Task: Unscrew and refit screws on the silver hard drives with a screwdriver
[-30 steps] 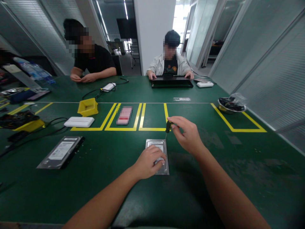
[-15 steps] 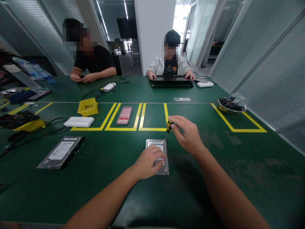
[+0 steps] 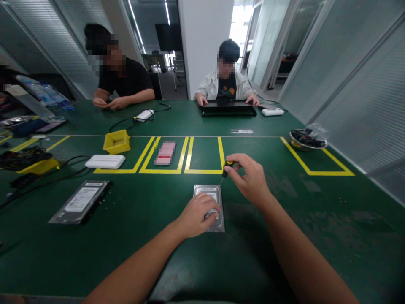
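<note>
A silver hard drive [image 3: 218, 226] with a white label lies flat on the green table in front of me. My left hand [image 3: 200, 214] rests across its middle, fingers curled over the label, and hides much of it. In my right hand [image 3: 248, 175] is a small black and yellow screwdriver [image 3: 225, 169], pinched by its handle between thumb and fingers. Its thin shaft slants down to the drive's top right corner. The screw at the tip is too small to make out.
On the left lies another hard drive [image 3: 82, 200], with a white power bank [image 3: 105, 161] and a yellow bin [image 3: 117, 142] behind it. A metal bowl of dark items [image 3: 307, 139] stands at the right. Two people sit across the table.
The screwdriver handle has turned and tilted slightly to the right in my right hand, with its tip still at the drive's corner. My left hand has not moved.
</note>
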A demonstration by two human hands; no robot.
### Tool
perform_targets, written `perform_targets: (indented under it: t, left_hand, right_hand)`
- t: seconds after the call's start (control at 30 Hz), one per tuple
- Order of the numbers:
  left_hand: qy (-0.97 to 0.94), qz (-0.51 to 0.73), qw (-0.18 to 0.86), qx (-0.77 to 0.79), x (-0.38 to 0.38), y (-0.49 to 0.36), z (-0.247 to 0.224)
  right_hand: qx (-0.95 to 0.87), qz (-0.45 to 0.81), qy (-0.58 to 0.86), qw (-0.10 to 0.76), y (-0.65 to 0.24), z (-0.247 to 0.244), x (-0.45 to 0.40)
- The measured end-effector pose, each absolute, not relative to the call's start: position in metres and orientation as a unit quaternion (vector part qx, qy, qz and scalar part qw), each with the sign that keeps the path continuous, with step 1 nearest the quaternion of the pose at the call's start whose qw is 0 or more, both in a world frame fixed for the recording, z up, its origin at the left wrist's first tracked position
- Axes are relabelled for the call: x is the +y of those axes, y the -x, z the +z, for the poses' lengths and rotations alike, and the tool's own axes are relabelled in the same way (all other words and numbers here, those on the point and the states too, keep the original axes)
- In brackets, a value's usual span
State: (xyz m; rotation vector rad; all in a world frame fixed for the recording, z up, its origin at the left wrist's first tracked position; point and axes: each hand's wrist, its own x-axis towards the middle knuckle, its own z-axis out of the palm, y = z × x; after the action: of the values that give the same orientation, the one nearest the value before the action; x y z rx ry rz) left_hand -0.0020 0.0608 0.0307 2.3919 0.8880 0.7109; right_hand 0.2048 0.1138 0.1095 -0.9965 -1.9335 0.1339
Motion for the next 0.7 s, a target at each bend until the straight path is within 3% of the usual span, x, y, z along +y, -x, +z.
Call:
perform_targets:
  t: [0.7]
  left_hand:
    - [-0.875, 0.265, 0.242, 0.324, 0.0601, 0.0020, 0.0301]
  right_hand:
    - [-0.777, 0.048, 0.417, 0.470, -0.2050, 0.1077, 0.1141]
